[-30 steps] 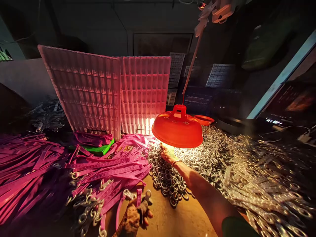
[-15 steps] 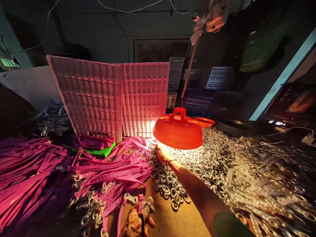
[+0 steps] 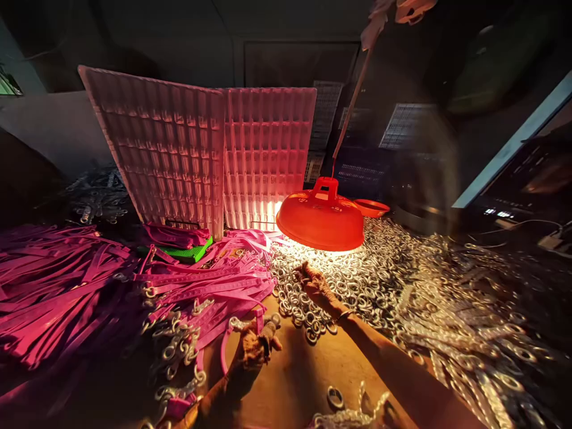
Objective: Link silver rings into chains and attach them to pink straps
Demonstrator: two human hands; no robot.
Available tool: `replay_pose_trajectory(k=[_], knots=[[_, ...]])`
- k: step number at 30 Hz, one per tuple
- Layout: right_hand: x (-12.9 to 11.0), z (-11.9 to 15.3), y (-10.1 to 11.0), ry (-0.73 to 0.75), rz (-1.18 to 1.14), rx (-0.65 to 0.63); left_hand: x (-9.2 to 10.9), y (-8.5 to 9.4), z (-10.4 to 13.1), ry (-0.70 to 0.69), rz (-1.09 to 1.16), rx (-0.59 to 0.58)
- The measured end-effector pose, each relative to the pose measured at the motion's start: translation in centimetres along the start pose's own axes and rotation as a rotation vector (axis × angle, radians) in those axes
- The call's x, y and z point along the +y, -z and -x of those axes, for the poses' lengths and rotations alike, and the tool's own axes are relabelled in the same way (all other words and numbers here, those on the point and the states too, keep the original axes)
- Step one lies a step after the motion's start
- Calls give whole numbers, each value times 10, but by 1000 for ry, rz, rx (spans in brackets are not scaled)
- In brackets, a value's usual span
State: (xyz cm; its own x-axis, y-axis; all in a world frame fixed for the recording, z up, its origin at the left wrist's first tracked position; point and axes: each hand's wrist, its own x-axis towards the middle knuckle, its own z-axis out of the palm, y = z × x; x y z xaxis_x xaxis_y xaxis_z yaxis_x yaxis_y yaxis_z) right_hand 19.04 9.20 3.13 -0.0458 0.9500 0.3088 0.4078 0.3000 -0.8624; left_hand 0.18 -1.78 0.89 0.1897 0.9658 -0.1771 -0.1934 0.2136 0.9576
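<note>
My left hand (image 3: pixel 255 348) is closed round a pink strap (image 3: pixel 224 350) with a metal fitting, low over the wooden table; part of the strap loops out to its left. A metal end shows above the fingers. My right hand (image 3: pixel 316 285) is over the near part of a pile of metal rings (image 3: pixel 375 286), just below the red lampshade. Its fingers are drawn together, and whatever they hold is too small to make out. Beside my left hand, pink straps with metal ends (image 3: pixel 236 274) lie heaped.
A lit red lampshade (image 3: pixel 322 223) hangs low over the rings. Behind stand two ribbed translucent panels (image 3: pixel 270 149). A green tray (image 3: pixel 196 251) bears pink straps. More pink straps (image 3: pixel 53 286) lie left, metal chain pieces (image 3: pixel 473 333) right, and a loose ring (image 3: pixel 335 397) near the front.
My right hand has drawn back from under the lampshade, toward me and to the right. My left hand keeps its strap. The view has tipped down, showing metal pieces at the front edge.
</note>
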Motion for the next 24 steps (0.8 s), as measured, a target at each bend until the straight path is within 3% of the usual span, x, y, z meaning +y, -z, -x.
replay_pose_trajectory(k=[5, 9, 13, 16, 24], knots=[[-31, 69, -11, -57, -77, 27, 23, -15, 17, -102, 18, 71], [-45, 100, -28, -153, -181, 36, 28, -24, 25, -133, -123, 69], [-55, 115, -37, -244, -425, 31, 26, -26, 33, -133, -154, 61], [-59, 122, -40, -232, -452, 36, 25, -24, 39, -116, -143, 79], [-65, 127, -39, -352, -666, -170, 31, -5, 56, -155, -237, 155]])
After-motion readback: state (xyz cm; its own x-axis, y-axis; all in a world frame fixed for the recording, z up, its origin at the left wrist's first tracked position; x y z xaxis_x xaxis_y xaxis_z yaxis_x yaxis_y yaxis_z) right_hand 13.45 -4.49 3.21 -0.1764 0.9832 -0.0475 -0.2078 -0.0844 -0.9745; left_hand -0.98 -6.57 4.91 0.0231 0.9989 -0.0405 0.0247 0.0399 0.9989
